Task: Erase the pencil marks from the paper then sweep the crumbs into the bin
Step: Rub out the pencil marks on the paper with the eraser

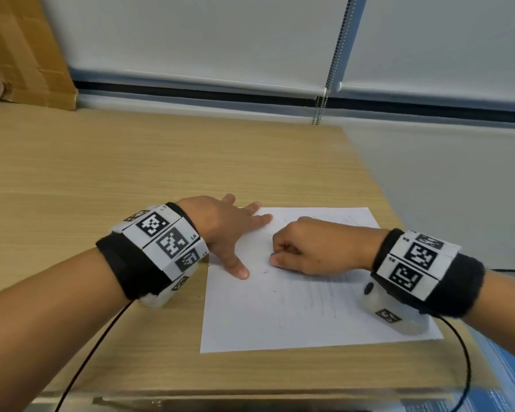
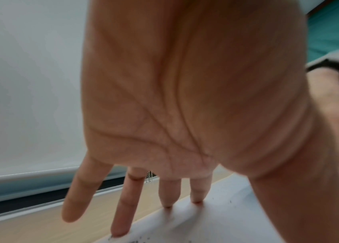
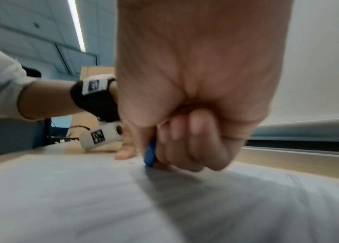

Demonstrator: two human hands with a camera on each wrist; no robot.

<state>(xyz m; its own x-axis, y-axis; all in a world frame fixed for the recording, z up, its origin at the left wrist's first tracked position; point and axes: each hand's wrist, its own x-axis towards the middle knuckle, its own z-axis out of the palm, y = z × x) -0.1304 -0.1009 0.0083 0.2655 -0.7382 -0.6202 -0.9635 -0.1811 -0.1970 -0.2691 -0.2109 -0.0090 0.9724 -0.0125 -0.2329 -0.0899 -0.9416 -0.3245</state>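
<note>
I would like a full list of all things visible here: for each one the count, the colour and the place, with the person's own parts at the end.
paper: one sheet, white with faint pencil marks, on the table's near right part.
eraser: one, blue, pressed on the paper in the right hand.
crumbs: several, dark, small, scattered on the paper.
table: one, light wood, under everything.
cardboard: one piece, brown, far left corner.
blinds: two, white, behind the table.
bead chain: one, silver, hanging between the blinds.
wristbands: two, black with white coded tags, one on each wrist.
left hand: flat, fingers spread, holding the paper's left edge down.
right hand: curled around the eraser.
</note>
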